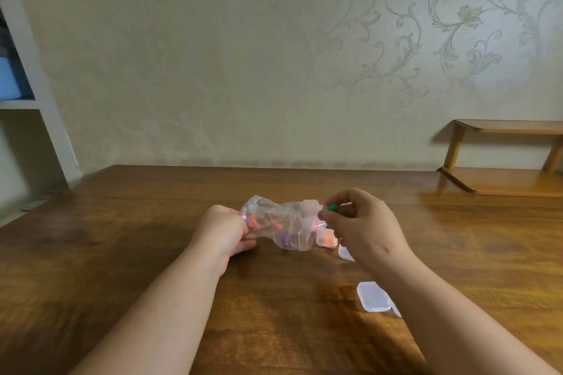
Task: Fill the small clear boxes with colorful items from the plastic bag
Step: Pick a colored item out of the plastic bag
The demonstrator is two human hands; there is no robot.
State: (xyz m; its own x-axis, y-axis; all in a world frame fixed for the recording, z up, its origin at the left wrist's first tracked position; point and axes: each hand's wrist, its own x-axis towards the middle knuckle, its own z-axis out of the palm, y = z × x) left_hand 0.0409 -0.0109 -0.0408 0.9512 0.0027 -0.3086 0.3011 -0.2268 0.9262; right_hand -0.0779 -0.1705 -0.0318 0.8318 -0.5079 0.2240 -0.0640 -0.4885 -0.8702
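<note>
Near right on counter (152, 268): clear box (374, 296). Farther, by right wrist: second box (319, 241) with orange items (328, 241), just beside bag (283, 219). At counter centre: bag, coloured items (285, 237) inside. Left hand (227, 230): fingers clenched round bag's left end. Right hand (362, 222): fingers pinching green item (332, 207) at bag's right end.

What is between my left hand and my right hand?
The clear plastic bag, colorful items inside, spans from the left hand to the right hand, which pinches a green item; the head view shows it.
</note>
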